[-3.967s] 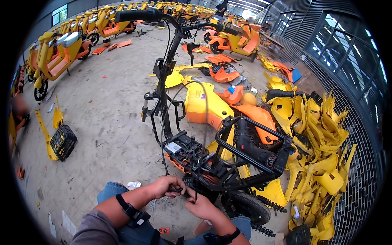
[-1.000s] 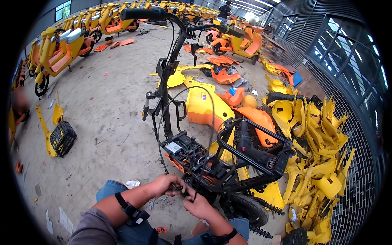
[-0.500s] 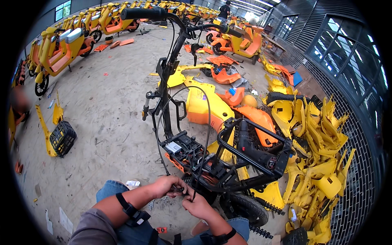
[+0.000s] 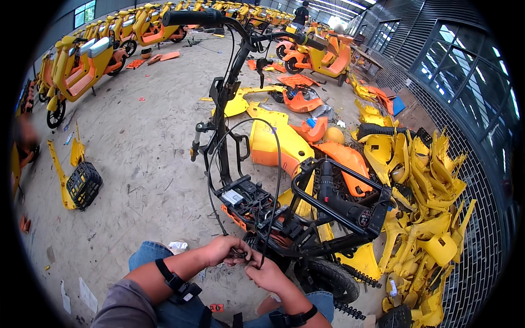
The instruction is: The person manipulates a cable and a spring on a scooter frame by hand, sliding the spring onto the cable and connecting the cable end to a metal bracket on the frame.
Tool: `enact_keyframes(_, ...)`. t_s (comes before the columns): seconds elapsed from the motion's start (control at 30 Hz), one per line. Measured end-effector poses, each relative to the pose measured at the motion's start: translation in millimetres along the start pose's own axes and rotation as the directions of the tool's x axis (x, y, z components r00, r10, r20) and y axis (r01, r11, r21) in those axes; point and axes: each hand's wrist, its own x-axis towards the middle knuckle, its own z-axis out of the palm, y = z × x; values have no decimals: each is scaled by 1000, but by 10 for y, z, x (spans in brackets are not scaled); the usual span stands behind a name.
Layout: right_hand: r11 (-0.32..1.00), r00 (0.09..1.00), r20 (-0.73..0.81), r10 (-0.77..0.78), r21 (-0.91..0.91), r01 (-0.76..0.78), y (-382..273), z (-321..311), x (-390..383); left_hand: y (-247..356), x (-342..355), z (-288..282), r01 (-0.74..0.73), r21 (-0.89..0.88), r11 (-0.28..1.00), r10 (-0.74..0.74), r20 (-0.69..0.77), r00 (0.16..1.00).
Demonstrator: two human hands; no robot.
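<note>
A stripped electric scooter frame [image 4: 220, 117] stands before me, its handlebar [image 4: 194, 18] at the top. One long black cable [image 4: 278, 147] loops up from my hands toward the steering column. Close together beside the frame's lower part, my left hand [image 4: 224, 251] and my right hand [image 4: 269, 275] both pinch this cable. A small dark fitting shows at the left fingers; its kind is hidden. An exposed controller with wiring [image 4: 243, 195] sits on the frame, just beyond my hands. A black cordless power tool [image 4: 342, 194] rests in the tubular rear rack [image 4: 306, 201].
Broken yellow panels [image 4: 421, 213] are piled along the brick wall at right. Orange panels [image 4: 311, 128] lie past the frame. The rear wheel [image 4: 331, 279] is by my right forearm. A black basket [image 4: 84, 186] lies at left. Yellow scooters [image 4: 82, 71] stand in rows; a person [image 4: 300, 15] is far off.
My fingers have shifted very slightly on the cable, and its loop has moved a little. The scooter frame and the surrounding parts look the same.
</note>
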Motion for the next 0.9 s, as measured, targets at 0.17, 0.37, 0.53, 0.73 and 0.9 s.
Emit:
enact_keyframes(0.17, 986, 966, -212, -152, -105, 132, 13, -123, -19, 58, -35, -31, 14, -37, 999, -13, 42, 999)
enact_keyframes(0.37, 978, 961, -197, -193, -120, 171, -7, -169, -55, 84, -48, -12, 18, -14, 1000, -17, 45, 999)
enact_keyframes(0.53, 974, 967, -171, -189, -155, 163, 10, -170, -30, 24, -19, -92, -5, -44, 999, 12, 158, 987)
enact_keyframes(0.73, 991, 969, -225, -105, -105, 83, -70, -157, -62, 46, -30, -37, 14, -30, 999, -9, 136, 991)
enact_keyframes(0.9, 991, 962, -254, -105, -105, 81, -56, -186, -68, 56, -32, -44, 28, 4, 1000, -28, 148, 989)
